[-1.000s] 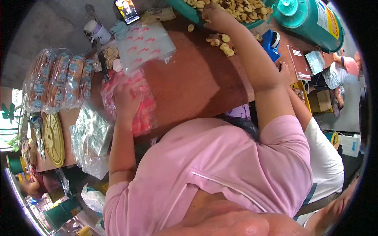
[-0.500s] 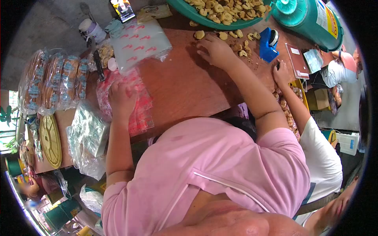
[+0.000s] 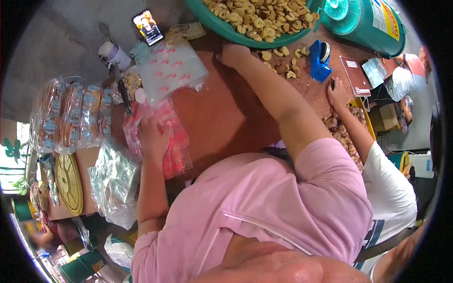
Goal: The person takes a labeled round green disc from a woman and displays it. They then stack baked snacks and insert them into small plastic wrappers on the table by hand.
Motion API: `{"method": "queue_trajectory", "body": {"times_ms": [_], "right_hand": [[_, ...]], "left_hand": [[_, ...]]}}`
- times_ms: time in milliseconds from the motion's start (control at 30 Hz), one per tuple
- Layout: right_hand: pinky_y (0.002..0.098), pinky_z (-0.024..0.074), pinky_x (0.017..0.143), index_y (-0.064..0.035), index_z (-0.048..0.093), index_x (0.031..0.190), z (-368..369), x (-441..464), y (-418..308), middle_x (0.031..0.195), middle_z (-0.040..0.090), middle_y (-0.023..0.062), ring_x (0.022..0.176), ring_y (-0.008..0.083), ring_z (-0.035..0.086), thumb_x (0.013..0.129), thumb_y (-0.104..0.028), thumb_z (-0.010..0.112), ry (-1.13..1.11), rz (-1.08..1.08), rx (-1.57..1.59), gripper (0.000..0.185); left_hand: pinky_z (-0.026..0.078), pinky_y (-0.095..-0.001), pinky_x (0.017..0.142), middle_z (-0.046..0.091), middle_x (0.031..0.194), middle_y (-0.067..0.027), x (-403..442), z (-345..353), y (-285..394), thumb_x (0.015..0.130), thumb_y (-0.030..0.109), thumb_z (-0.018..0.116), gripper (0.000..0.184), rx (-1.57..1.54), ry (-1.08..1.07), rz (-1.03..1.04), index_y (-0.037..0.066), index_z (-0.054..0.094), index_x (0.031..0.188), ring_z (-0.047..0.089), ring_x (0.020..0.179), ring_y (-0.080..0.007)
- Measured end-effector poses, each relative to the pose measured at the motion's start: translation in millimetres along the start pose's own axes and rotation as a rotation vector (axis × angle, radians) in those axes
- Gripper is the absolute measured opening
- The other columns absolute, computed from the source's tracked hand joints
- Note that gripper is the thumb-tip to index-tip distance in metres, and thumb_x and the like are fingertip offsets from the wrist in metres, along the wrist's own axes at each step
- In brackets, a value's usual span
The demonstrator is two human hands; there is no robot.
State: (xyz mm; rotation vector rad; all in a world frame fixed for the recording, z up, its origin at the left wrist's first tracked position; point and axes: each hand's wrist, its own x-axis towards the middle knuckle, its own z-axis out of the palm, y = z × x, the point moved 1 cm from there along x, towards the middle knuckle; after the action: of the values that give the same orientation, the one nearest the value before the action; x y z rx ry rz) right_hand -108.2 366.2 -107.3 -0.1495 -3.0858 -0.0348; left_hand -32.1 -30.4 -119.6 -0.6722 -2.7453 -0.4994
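Observation:
My left hand (image 3: 154,134) lies with its fingers apart on a pile of pink-and-red printed plastic bags (image 3: 175,150). Just below the near rim of the green basin (image 3: 207,24), my right hand (image 3: 234,54) is over the brown table; its fingers are mostly hidden and blurred, so any held thing cannot be made out. Ring-shaped and round biscuits (image 3: 264,21) fill the basin. Loose biscuits and crumbs (image 3: 289,70) lie on the table to the right of my right hand. Clear bags with red print (image 3: 170,70) lie flat between my hands and the phone.
A lit phone (image 3: 147,28) stands at the back. Packed bread-like goods (image 3: 71,115) and a bundle of clear bags (image 3: 114,177) are at left. At right are a blue tape dispenser (image 3: 321,61), green container (image 3: 365,23), red-brown notebook (image 3: 355,75) and another person's hand (image 3: 338,95).
My right hand has moved from the basin onto the table, then left and up towards the basin's near rim. My left hand has stayed on the pink bags. The camera view has shifted slightly.

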Motion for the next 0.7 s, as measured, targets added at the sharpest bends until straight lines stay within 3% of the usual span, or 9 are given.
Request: {"method": "queue_trajectory", "body": {"times_ms": [133, 200, 233, 300, 400, 600, 700], "right_hand": [[0.0489, 0.0551, 0.087, -0.0073, 0.074, 0.111, -60, -69, -1, 0.102, 0.075, 0.0181, 0.099, 0.034, 0.072, 0.093, -0.036, 0.068, -0.076, -0.108, 0.347, 0.035], [0.0475, 0.0555, 0.085, -0.0115, 0.076, 0.107, -72, -98, 31, 0.099, 0.075, 0.017, 0.095, 0.0318, 0.073, 0.091, -0.027, 0.07, 0.084, 0.116, 0.545, 0.022], [0.0464, 0.0558, 0.084, -0.0108, 0.075, 0.108, -68, -98, 59, 0.099, 0.075, 0.0164, 0.094, 0.0324, 0.073, 0.092, -0.023, 0.07, 0.105, 0.257, 0.465, 0.021], [0.0446, 0.0563, 0.084, -0.01, 0.072, 0.112, -56, -91, 125, 0.099, 0.075, 0.0159, 0.093, 0.0338, 0.073, 0.092, -0.018, 0.068, 0.143, 0.442, 0.287, 0.022], [0.0445, 0.0563, 0.086, -0.0088, 0.069, 0.117, 2, -85, 203, 0.102, 0.075, 0.0168, 0.096, 0.0358, 0.073, 0.091, -0.017, 0.07, 0.151, 0.481, 0.246, 0.028], [0.044, 0.0558, 0.089, -0.0054, 0.068, 0.118, 20, -92, 219, 0.105, 0.075, 0.0189, 0.101, 0.036, 0.072, 0.084, -0.018, 0.08, 0.319, 0.389, 0.293, 0.038], [0.0416, 0.0552, 0.088, -0.0042, 0.071, 0.113, -1, -107, 203, 0.104, 0.075, 0.0188, 0.099, 0.0348, 0.072, 0.082, -0.017, 0.082, 0.277, 0.392, 0.414, 0.035]], "left_hand": [[0.041, -0.0558, 0.107, 0.056, 0.126, -0.0199, 3, 2, -5, 0.087, 0.029, 0.078, 0.028, -0.014, -0.056, -0.037, 0.007, 0.061, 0.09, 0.051, 0.124, -0.0448], [0.041, -0.0561, 0.107, 0.056, 0.127, -0.0198, 0, 7, -7, 0.087, 0.028, 0.078, 0.027, 0.001, -0.034, -0.017, 0.006, 0.061, 0.09, 0.051, 0.124, -0.0448], [0.041, -0.0562, 0.107, 0.056, 0.127, -0.02, -1, 8, -6, 0.087, 0.028, 0.078, 0.027, 0.018, -0.001, 0.01, 0.006, 0.061, 0.09, 0.051, 0.124, -0.045], [0.041, -0.0566, 0.106, 0.056, 0.129, -0.0206, -1, 4, -2, 0.087, 0.027, 0.078, 0.027, 0.004, 0.054, 0.05, 0.006, 0.061, 0.091, 0.051, 0.124, -0.0453], [0.041, -0.0573, 0.106, 0.055, 0.131, -0.0215, -2, -4, 4, 0.087, 0.027, 0.077, 0.026, -0.035, 0.097, 0.085, 0.006, 0.062, 0.093, 0.05, 0.125, -0.0459], [0.041, -0.0573, 0.107, 0.055, 0.131, -0.0223, -3, 8, -9, 0.087, 0.029, 0.077, 0.029, -0.018, 0.051, 0.05, 0.006, 0.063, 0.098, 0.05, 0.125, -0.0464], [0.041, -0.0571, 0.106, 0.056, 0.129, -0.0224, -2, 10, -10, 0.086, 0.03, 0.077, 0.031, -0.014, -0.015, -0.019, 0.006, 0.064, 0.1, 0.051, 0.124, -0.0462]]}}
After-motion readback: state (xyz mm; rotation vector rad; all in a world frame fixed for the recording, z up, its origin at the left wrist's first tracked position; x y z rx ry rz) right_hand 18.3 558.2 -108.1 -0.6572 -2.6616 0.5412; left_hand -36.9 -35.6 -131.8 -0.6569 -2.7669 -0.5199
